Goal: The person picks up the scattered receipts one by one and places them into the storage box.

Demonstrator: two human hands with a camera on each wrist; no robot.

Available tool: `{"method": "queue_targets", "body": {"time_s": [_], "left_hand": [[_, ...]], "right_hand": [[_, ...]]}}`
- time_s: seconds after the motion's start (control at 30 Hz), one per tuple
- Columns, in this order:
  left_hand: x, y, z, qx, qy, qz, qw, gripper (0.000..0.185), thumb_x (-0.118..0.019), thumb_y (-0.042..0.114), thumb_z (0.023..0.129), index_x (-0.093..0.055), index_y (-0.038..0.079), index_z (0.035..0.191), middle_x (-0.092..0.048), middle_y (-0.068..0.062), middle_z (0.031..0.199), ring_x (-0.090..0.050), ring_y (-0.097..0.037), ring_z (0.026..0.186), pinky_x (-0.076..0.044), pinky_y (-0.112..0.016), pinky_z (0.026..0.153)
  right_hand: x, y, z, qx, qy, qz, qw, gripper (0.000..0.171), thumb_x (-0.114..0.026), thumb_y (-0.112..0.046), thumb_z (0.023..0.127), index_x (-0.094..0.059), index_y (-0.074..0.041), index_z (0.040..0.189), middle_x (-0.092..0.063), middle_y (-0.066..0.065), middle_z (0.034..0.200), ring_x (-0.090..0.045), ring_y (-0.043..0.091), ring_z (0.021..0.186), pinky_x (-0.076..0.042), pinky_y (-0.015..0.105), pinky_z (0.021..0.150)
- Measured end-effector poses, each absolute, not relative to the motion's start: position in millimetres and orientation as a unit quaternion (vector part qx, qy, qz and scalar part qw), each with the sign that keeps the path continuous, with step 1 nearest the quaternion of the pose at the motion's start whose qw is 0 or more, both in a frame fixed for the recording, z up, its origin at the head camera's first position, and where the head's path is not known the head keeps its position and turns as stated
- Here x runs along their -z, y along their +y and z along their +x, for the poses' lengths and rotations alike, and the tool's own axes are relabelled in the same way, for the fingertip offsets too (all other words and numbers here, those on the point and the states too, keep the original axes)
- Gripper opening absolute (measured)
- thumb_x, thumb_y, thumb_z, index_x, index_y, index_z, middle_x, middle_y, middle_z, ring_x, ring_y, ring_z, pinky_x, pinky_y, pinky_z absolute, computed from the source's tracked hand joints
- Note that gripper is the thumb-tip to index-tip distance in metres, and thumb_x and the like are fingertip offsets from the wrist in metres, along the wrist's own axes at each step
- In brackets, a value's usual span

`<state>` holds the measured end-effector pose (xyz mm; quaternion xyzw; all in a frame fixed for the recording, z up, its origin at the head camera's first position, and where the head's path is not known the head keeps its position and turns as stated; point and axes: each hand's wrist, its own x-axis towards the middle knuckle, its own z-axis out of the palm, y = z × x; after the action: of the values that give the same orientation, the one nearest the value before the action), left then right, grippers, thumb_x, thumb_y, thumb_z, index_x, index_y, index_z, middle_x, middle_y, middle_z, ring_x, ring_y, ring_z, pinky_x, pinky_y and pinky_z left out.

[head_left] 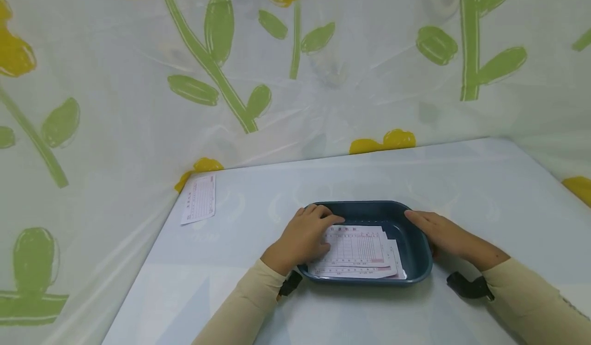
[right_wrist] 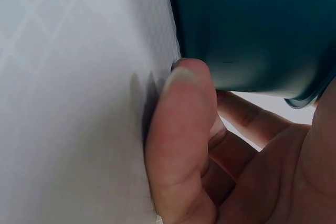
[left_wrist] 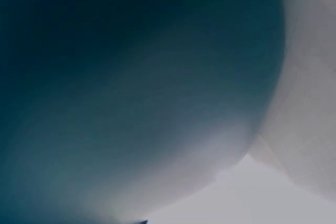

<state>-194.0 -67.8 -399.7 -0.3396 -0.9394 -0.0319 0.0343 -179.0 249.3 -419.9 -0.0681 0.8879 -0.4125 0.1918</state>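
A dark teal plastic tray (head_left: 369, 281) with rounded corners stands on the table, and a loose stack of white printed slips (head_left: 355, 250) with reddish lines lies in it. My left hand (head_left: 302, 235) reaches over the tray's left rim, its thumb and fingers lying over the left part of the slips. At the right end, my right hand (head_left: 440, 232) holds the tray by its rim, thumb on top. From the right wrist, its fingers (right_wrist: 181, 135) show low against the outer tray wall (right_wrist: 247, 30). The left wrist view is mostly blurred tray wall (left_wrist: 157, 87).
One more printed slip (head_left: 199, 199) lies at the table's far left corner. The white table (head_left: 221, 283) meets a hanging flowered cloth (head_left: 332, 94) along its back and left sides. Black wrist straps show at both sleeves.
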Motion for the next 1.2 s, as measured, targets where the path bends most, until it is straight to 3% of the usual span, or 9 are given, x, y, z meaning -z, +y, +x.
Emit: {"method": "queue_targets", "body": {"time_s": [0.33, 0.5, 0.8, 1.2], "left_hand": [[390, -78, -200, 0.159, -0.929, -0.335, -0.004, 0.042, -0.067, 0.029, 0.097, -0.059, 0.027, 0.138, -0.059, 0.0, 0.136, -0.051, -0.018, 0.13, -0.044, -0.037, 0.11], [385, -87, -205, 0.226, -0.921, -0.317, 0.016, 0.038, -0.062, 0.027, 0.1, -0.059, 0.025, 0.138, -0.06, 0.002, 0.134, -0.052, -0.017, 0.131, -0.046, -0.037, 0.109], [379, -132, -231, 0.213, -0.952, -0.179, 0.128, 0.034, -0.062, 0.025, 0.098, -0.064, 0.02, 0.131, -0.065, -0.005, 0.126, -0.059, -0.026, 0.119, -0.047, -0.049, 0.1], [381, -214, -254, 0.2, -0.974, -0.048, 0.099, 0.041, -0.055, 0.031, 0.102, -0.056, 0.014, 0.138, -0.059, -0.015, 0.133, -0.054, -0.036, 0.123, -0.041, -0.056, 0.101]], "right_hand": [[420, 248, -178, 0.41, 0.889, -0.065, 0.192, 0.073, -0.026, -0.052, 0.107, -0.036, 0.006, 0.149, -0.061, 0.011, 0.092, -0.058, 0.024, 0.063, -0.054, 0.039, 0.054], [423, 249, -177, 0.413, 0.888, -0.06, 0.194, 0.073, -0.027, -0.052, 0.106, -0.036, 0.006, 0.149, -0.06, 0.01, 0.087, -0.057, 0.024, 0.063, -0.054, 0.039, 0.054], [425, 250, -178, 0.417, 0.887, -0.072, 0.185, 0.07, -0.027, -0.051, 0.107, -0.037, 0.005, 0.148, -0.056, 0.008, 0.077, -0.056, 0.024, 0.06, -0.053, 0.039, 0.051], [422, 248, -178, 0.411, 0.89, -0.071, 0.187, 0.069, -0.027, -0.051, 0.107, -0.039, 0.004, 0.147, -0.056, 0.008, 0.076, -0.057, 0.023, 0.061, -0.052, 0.038, 0.053]]}}
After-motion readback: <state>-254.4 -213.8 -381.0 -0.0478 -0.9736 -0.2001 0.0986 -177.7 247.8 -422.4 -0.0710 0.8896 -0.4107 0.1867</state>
